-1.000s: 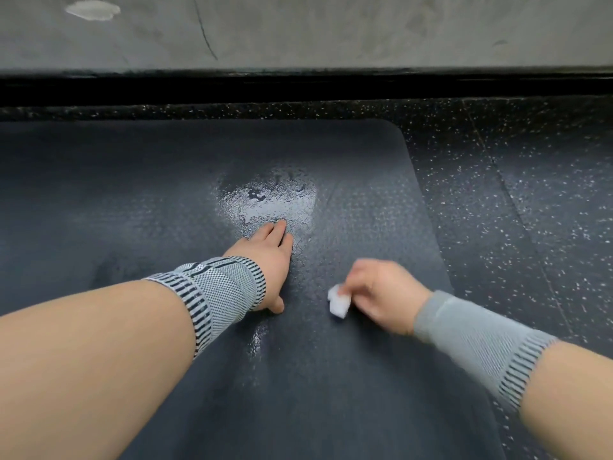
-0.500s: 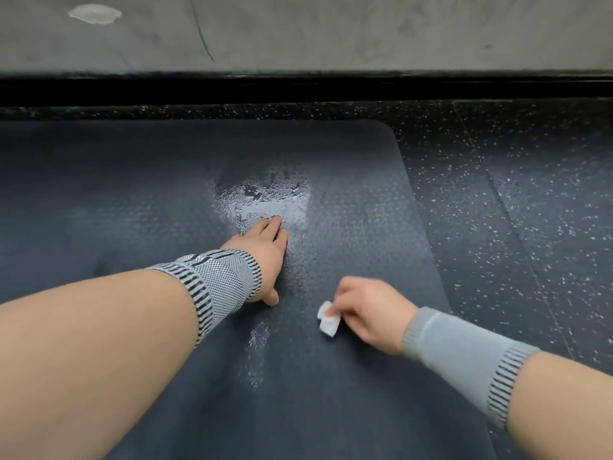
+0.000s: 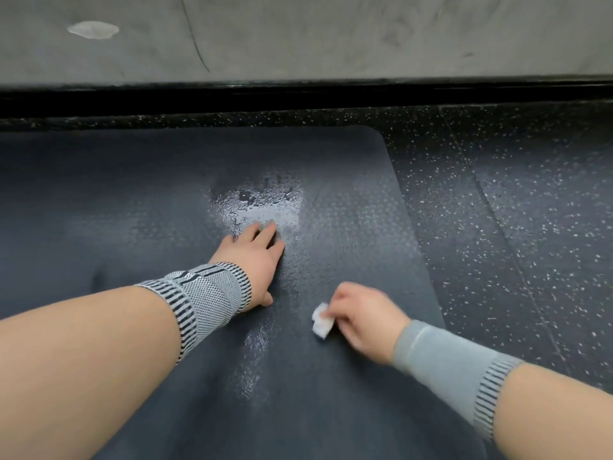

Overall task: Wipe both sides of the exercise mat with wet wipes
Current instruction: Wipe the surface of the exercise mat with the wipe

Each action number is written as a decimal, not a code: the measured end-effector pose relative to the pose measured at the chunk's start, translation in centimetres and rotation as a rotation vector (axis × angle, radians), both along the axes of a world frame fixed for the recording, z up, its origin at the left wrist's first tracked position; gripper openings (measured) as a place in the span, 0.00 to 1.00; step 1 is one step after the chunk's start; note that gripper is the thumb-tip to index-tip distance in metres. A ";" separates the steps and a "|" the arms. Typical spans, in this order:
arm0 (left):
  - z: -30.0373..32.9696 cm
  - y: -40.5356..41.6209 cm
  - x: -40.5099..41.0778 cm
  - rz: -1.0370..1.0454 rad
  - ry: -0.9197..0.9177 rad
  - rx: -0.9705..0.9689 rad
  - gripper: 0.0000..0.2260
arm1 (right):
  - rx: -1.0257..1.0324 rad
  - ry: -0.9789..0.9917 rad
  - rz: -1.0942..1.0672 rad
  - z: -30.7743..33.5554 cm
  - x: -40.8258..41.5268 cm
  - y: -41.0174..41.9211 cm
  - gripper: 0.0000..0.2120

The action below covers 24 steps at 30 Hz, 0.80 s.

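The right hand (image 3: 363,322) pinches a crumpled white wipe (image 3: 322,320) in curled fingers, pressing it on the dark mat (image 3: 132,200). Just left and farther, the left hand (image 3: 257,257) lies flat, fingers straight, tips at a wet patch (image 3: 265,202). The mat's long axis runs leftward; its rounded corner lies beyond the fingers. Speckled floor (image 3: 514,210), then a grey wall (image 3: 331,34).

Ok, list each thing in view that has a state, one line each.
exercise mat: unrolled flat on the floor, with a shiny wet patch near its far end.
wet wipe: crumpled, pressed against the mat.
right hand: fingers curled, grip on the wipe.
left hand: flat, fingers straight, pressing the mat at the wet patch's edge.
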<state>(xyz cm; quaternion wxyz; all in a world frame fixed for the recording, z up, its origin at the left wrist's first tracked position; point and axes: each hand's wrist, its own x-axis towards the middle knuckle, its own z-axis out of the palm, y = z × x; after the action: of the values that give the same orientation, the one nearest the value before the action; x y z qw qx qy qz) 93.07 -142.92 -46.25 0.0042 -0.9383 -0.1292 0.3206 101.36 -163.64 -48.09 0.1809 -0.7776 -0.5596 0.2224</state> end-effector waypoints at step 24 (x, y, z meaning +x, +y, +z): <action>-1.3 -4.4 -5.8 -0.243 -0.136 -0.173 0.37 | -0.212 -0.090 -0.503 -1.1 -4.4 -0.1 0.14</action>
<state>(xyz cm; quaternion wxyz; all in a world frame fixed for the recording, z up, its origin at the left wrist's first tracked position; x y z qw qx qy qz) 87.28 -147.37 -47.51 -0.0465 -0.9635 0.0131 0.2633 96.97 -163.78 -49.22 0.1231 -0.9158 -0.3301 0.1928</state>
